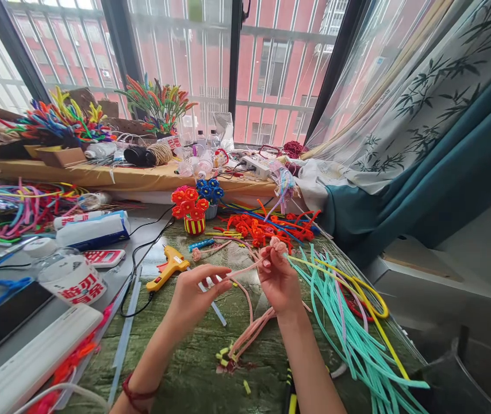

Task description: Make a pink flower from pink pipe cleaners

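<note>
Between my two hands runs a thin pink pipe cleaner [245, 268]. My left hand [200, 290] pinches its left end between thumb and fingers. My right hand [279, 282] has its fingers closed on a small pink fuzzy flower [277, 245] and the strand's other end. Below my hands, several pink pipe cleaners [256, 330] lie on the green table, beside small yellow pieces [223, 355]. A yellow glue gun [168, 267] rests just left of my left hand. Mint-green pipe cleaners [349, 322] are spread to the right of my right hand.
Red flowers in a striped pot [194, 224] and blue flowers [211, 191] stand at the back. Red pipe cleaner pieces [263, 229] lie behind my hands. At left are a plastic bottle [71, 276], a black phone [6, 322] and a white power strip [34, 359]. A black cable [135, 264] curves nearby.
</note>
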The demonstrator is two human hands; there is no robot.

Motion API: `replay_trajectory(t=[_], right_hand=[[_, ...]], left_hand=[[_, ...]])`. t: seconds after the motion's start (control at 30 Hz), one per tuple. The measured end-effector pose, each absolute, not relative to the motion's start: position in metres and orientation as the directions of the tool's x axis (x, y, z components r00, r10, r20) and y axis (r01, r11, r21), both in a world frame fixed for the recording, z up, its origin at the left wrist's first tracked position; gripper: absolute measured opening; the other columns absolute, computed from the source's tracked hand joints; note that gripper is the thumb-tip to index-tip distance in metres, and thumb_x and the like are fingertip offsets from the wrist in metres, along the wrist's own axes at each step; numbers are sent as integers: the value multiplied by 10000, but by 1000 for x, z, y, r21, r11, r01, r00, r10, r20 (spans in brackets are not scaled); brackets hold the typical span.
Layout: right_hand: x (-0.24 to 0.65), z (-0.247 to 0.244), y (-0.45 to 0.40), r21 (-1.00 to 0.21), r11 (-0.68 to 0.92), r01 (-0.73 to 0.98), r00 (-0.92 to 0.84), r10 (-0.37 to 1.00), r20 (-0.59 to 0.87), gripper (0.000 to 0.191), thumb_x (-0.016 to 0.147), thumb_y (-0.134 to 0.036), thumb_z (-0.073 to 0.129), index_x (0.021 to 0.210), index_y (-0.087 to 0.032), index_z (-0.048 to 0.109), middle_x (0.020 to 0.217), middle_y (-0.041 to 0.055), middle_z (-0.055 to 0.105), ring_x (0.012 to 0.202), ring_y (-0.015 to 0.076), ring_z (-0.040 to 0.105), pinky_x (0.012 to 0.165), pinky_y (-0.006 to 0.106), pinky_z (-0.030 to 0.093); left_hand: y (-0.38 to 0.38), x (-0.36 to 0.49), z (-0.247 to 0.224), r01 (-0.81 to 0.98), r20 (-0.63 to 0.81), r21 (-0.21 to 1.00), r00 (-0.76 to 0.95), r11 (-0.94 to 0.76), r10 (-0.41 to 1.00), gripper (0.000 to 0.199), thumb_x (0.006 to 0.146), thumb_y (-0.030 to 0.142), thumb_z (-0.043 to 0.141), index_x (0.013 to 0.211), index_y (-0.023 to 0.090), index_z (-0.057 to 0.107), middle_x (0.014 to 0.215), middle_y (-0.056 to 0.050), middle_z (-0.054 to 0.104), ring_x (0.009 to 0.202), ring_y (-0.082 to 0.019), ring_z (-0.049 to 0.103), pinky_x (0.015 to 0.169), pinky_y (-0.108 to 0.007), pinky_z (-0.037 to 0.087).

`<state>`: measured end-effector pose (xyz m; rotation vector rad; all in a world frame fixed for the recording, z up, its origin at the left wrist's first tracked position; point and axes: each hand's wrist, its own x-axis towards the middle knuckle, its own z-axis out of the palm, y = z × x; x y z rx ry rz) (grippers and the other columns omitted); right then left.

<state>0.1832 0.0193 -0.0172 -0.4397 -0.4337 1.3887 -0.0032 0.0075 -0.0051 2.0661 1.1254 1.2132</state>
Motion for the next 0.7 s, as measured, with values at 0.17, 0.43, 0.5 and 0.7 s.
replay_trajectory(t=[0.17,0.43,0.5,0.7], right_hand=[[181,-17,19,-665,245,-705,240,965,101,224,600,-237,838,796,-237,730,786,-9,680,628,105,562,492,208,412],[174,-22,19,-807,314,-500,243,945,217,210,614,-300,843,774,-195,758,720,14,696,532,92,465,478,231,346],[173,-22,18,-815,312,-489,211,948,237,207,630,-310,839,784,-195,763,738,25,707,543,101,480,488,236,360],[169,-24,16,-829,310,-465,127,950,285,158,687,-339,809,775,-215,769,754,31,719,555,109,506,499,237,389]], left_hand=[[9,-5,-3,406,427,751,304,-521,852,276,797,387,677,1000,202,703,956,-56,745,781,-186,664,640,-267,496],[14,-8,-13,529,472,695,175,-487,864,203,859,332,590,962,201,705,956,-53,743,789,-192,659,670,-293,486],[16,-9,-15,557,471,670,192,-491,861,188,845,299,603,975,203,699,966,-53,731,772,-187,647,668,-297,480],[12,-5,-12,533,410,660,335,-529,849,193,853,339,605,947,219,724,892,-46,700,776,-185,630,640,-270,462]])
